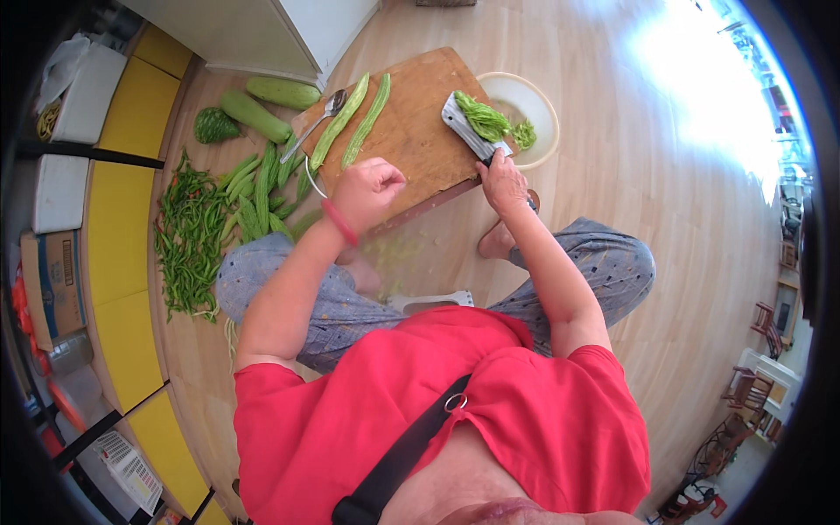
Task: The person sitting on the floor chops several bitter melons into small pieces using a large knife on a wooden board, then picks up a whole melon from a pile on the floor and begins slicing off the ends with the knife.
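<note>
In my right hand [505,182] is the handle of a cleaver [468,131], its blade reaching over the right edge of the wooden cutting board [424,118]. A heap of green slices [483,116] lies on the flat of the blade, partly above a pale round basin [544,131]. More green slices [523,134] show inside the basin. My left hand [372,188] is curled over the board's near left corner, with nothing visible in its fingers. Two long halved bitter melons [367,118] rest on the board's left part, beside a metal spoon [324,114].
Left of the board, a pile of green peppers [188,236] and whole bitter melons [264,184] cover the floor. Behind them lie pale green gourds [254,115] and a dark bumpy gourd [214,126]. Yellow-fronted shelving [122,262] runs along the left. A white cabinet [262,35] stands beyond.
</note>
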`<state>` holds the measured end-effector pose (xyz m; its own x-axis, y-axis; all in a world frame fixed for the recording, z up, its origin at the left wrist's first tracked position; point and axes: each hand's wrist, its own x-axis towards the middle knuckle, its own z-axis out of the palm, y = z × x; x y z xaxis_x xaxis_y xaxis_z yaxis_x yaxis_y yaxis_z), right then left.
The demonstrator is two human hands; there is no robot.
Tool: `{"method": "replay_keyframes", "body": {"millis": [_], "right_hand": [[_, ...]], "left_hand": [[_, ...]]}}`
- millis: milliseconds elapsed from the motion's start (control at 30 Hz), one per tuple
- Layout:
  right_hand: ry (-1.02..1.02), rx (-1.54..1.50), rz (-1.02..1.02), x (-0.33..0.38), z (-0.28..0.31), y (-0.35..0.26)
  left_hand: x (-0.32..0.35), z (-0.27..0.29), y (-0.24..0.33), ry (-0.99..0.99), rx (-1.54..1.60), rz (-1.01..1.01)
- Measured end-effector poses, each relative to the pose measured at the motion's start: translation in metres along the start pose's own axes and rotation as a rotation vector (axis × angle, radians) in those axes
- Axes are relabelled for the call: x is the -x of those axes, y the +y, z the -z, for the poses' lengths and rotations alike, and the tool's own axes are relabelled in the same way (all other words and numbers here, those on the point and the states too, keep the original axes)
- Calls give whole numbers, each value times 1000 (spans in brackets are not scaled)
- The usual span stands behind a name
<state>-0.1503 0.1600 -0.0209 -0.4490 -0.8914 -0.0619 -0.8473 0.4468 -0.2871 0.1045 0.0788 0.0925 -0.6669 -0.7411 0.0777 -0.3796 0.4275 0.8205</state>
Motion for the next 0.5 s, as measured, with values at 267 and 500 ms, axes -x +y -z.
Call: {"method": "replay_keyframes", "body": {"millis": [267, 500], "right_hand": [[-202, -655, -415, -65, 38, 54], [-74, -314, -227, -58, 38, 57]], "left_hand": [[3, -13, 2, -45, -229, -276], [6, -30, -19, -268, -521, -199]]}}
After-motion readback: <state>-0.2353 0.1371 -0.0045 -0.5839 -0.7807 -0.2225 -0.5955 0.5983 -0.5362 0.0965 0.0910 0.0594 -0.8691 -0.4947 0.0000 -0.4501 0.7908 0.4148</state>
